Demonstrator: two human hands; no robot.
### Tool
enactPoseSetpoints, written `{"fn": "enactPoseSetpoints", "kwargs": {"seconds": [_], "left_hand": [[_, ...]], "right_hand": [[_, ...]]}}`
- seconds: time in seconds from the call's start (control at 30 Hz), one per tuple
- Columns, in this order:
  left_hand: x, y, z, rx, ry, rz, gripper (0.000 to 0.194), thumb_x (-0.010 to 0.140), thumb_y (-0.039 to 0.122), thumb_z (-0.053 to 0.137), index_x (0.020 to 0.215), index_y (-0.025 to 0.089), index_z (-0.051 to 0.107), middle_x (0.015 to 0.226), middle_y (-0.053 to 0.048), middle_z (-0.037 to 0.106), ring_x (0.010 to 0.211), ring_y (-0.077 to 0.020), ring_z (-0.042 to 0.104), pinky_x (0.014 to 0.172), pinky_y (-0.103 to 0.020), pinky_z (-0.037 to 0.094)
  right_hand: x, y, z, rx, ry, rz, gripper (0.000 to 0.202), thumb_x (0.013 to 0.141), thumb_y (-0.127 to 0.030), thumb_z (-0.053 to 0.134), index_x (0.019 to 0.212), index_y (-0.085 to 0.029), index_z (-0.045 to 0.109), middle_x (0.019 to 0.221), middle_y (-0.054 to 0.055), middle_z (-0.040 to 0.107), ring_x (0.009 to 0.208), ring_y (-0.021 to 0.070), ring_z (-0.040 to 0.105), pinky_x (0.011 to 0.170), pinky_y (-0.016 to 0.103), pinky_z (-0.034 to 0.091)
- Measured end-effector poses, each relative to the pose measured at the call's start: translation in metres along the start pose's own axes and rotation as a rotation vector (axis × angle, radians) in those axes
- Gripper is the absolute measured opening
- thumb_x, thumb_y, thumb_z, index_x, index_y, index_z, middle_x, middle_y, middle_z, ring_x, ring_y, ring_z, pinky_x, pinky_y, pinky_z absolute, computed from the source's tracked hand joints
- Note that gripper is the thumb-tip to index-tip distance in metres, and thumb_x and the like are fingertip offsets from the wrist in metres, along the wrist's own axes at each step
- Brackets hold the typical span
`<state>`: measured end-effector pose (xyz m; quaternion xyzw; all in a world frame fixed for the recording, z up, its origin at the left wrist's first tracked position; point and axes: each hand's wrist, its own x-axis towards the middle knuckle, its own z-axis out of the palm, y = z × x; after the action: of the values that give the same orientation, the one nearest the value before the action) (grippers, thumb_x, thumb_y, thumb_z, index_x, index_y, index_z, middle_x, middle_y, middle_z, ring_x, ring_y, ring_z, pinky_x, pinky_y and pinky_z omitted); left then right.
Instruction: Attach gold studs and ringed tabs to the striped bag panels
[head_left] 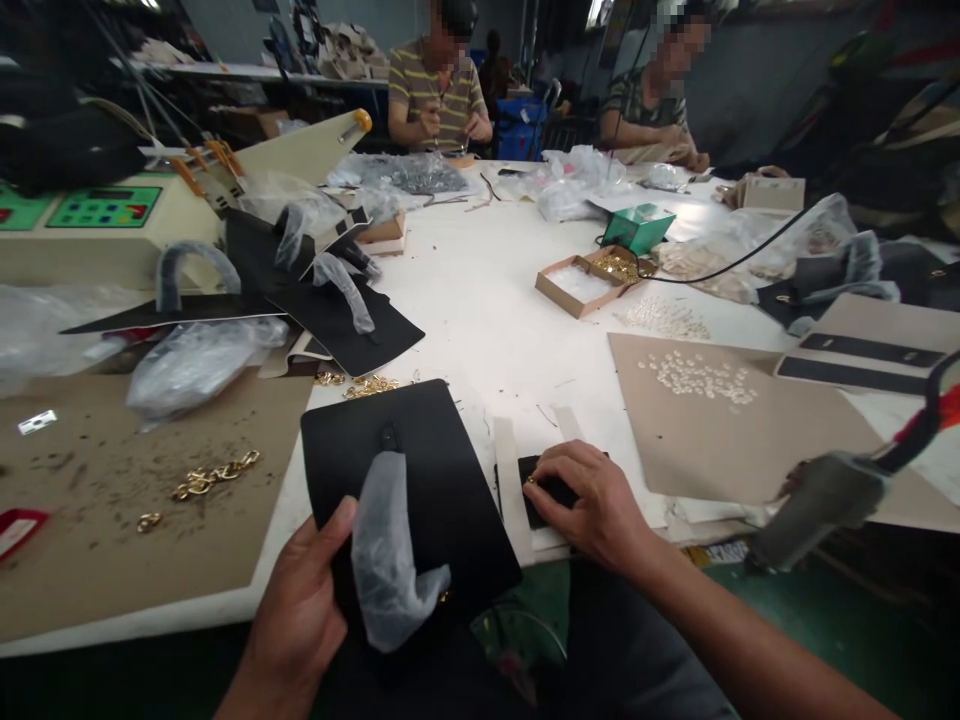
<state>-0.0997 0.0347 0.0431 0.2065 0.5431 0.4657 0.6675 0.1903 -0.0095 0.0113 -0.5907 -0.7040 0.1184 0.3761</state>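
Observation:
A black panel (442, 480) is held up at its lower left by my left hand (304, 590), the thumb lying on its face. On the panel, a handle wrapped in clear plastic (382, 550) curves down from a small black tab. My right hand (592, 500) rests at the table edge over a small black pad (538, 515), its thumb and index finger pinched at a tiny gold-coloured piece (532, 480). Pale strips (512, 480) lie beside the pad. Gold rings (371, 386) are heaped just behind the panel.
Gold chain pieces (214, 477) lie on a brown board (255, 540) at left. More handled black panels (352, 330) are behind. At right are a cardboard box (577, 285), a board with small rings (697, 440) and a grey tool (821, 510). Two people sit across the table (480, 270).

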Motion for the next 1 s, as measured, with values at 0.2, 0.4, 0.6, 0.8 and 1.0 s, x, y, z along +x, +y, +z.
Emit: {"fn": "enactPoseSetpoints", "kwargs": {"seconds": [0.2,0.4,0.6,0.8,1.0], "left_hand": [[-0.004,-0.003,-0.003,0.008,-0.015,0.043,0.066,0.065,0.029,0.094,0.127,0.024,0.073,0.115,-0.005,0.081,0.112,-0.0336,0.075,0.087,-0.033,0.066],[-0.004,-0.005,0.003,-0.017,0.006,0.105,0.063,0.062,0.03,0.096,0.121,0.023,0.076,0.106,-0.006,0.083,0.115,-0.0392,0.072,0.092,-0.044,0.065],[-0.007,-0.005,0.003,-0.013,-0.008,0.106,0.047,0.066,0.035,0.095,0.108,0.022,0.079,0.096,-0.006,0.083,0.108,-0.0383,0.075,0.085,-0.041,0.067],[-0.005,-0.009,-0.002,0.002,0.007,0.099,0.03,0.067,0.033,0.094,0.091,0.022,0.08,0.076,-0.004,0.08,0.095,-0.0359,0.078,0.071,-0.037,0.067],[-0.007,-0.008,0.0,-0.036,-0.001,0.08,0.032,0.068,0.033,0.093,0.096,0.022,0.081,0.073,-0.005,0.079,0.1,-0.0394,0.076,0.082,-0.044,0.066]], "right_hand": [[-0.006,0.0,-0.002,-0.059,-0.045,-0.01,0.005,0.096,-0.025,0.07,0.092,-0.024,0.073,0.101,0.007,0.071,0.095,0.0257,0.065,0.087,0.043,0.05],[-0.004,-0.002,-0.002,-0.124,-0.087,0.034,0.005,0.095,-0.025,0.071,0.093,-0.025,0.076,0.098,0.006,0.071,0.093,0.025,0.063,0.085,0.042,0.047],[0.009,-0.002,-0.006,-0.127,-0.184,0.128,0.009,0.087,-0.024,0.081,0.082,-0.026,0.073,0.088,0.002,0.068,0.09,0.0245,0.062,0.084,0.039,0.047],[0.027,-0.002,-0.029,0.041,-0.387,0.163,0.009,0.092,-0.023,0.073,0.087,-0.028,0.078,0.092,0.001,0.071,0.091,0.0215,0.066,0.081,0.033,0.05],[0.033,0.005,-0.032,0.093,-0.438,0.162,0.014,0.096,-0.025,0.068,0.097,-0.031,0.08,0.097,0.001,0.072,0.091,0.0198,0.068,0.081,0.032,0.054]]}}
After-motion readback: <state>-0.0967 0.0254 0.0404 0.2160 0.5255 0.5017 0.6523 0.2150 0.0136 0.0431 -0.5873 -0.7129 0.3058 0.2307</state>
